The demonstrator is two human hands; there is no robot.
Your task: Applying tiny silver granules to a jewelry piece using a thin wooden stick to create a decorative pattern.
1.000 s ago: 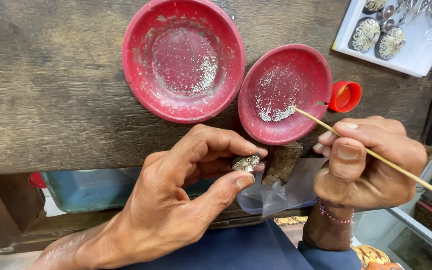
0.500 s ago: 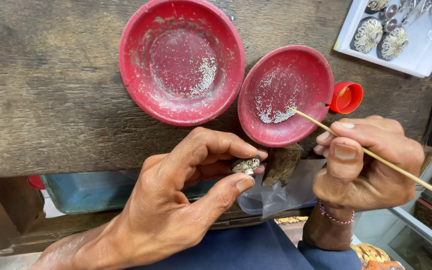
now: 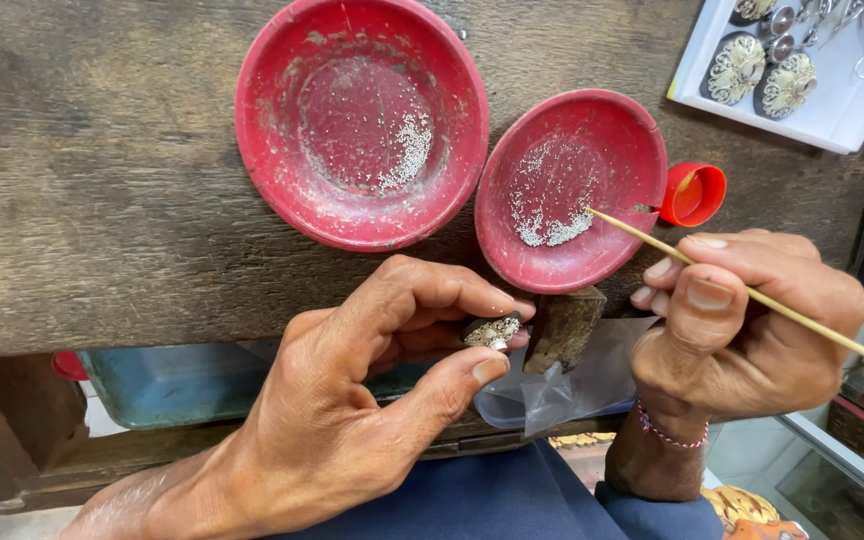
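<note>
The left hand [image 3: 352,400] pinches a small silver ornament [image 3: 492,332] between thumb and fingers, just below the edge of the wooden counter [image 3: 92,180]. The right hand [image 3: 752,320] has its fingers closed on a thin wooden stick [image 3: 752,297], whose tip rests among the tiny silver beads in the smaller red dish [image 3: 572,190]. A larger red dish [image 3: 362,120] sits just beside it, and a red cap [image 3: 694,194] touches the smaller dish's right rim. A white tray [image 3: 812,110] of ornaments lies at the counter's far right.
</note>
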